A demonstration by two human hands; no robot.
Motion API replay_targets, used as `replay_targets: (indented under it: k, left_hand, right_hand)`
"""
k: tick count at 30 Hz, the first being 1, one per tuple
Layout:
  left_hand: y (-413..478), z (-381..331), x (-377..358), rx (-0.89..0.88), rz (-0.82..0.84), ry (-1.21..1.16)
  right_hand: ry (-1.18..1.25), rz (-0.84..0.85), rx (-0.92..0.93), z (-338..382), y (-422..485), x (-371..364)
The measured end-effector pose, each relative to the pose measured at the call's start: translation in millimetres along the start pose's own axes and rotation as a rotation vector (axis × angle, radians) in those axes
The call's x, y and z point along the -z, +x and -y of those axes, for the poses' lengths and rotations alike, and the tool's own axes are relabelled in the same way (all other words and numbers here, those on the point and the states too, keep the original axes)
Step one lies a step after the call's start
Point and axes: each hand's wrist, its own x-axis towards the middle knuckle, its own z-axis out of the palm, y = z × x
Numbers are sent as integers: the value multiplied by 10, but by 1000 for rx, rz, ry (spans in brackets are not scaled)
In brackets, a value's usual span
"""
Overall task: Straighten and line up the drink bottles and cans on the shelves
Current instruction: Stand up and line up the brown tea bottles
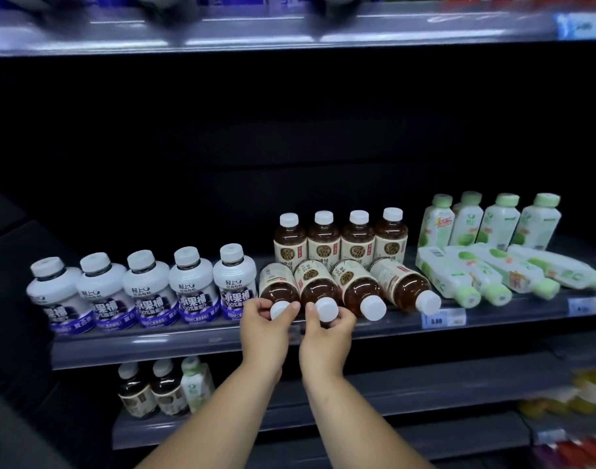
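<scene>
Left hand (264, 324) fingers curled round white cap of leftmost toppled tea bottle (277, 286); right hand (325, 333) pinches cap of next toppled bottle (318, 287). Both lie at shelf (154, 343) front edge, caps outward.

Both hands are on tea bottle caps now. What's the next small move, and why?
Probably lift both caps to tip those two bottles upright. The left hand pinches the cap of the leftmost fallen bottle, and the right hand pinches the cap of the second fallen bottle. Both bottles lie on their sides in front of the upright row.
</scene>
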Motion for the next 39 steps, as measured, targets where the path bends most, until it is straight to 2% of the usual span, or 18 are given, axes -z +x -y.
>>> replay_targets:
  k: [3, 7, 11, 14, 18, 21, 25, 33, 39]
  left_hand:
    - [-1, -56, 4, -41, -31, 83]
    - [2, -267, 157, -202, -17, 267]
    - [92, -655, 243, -323, 41, 445]
    - [257, -954, 218, -372, 93, 606]
    - [528, -1248, 132, -415, 236, 833]
    - [730, -1377, 27, -415, 359, 1024]
    - [911, -1424, -55, -397, 424, 1150]
    - [974, -1364, -77, -426, 386, 1116]
    - [943, -1336, -134, -466, 350, 1115]
  right_hand:
    - [-54, 48, 50, 8, 49, 63]
    - [-203, 148, 237, 266, 57, 259]
    - [-484, 282, 448, 777, 261, 396]
    - [-710, 421, 491, 1127, 605, 384]
    - [-876, 655, 495, 1420, 1055, 284]
    - [-880, 806, 426, 1498, 1218, 203]
    - [-886, 861, 428, 1483, 1203, 112]
    - [-881, 753, 529, 1375, 1267, -25]
    - [-749, 955, 416, 1424, 1490, 79]
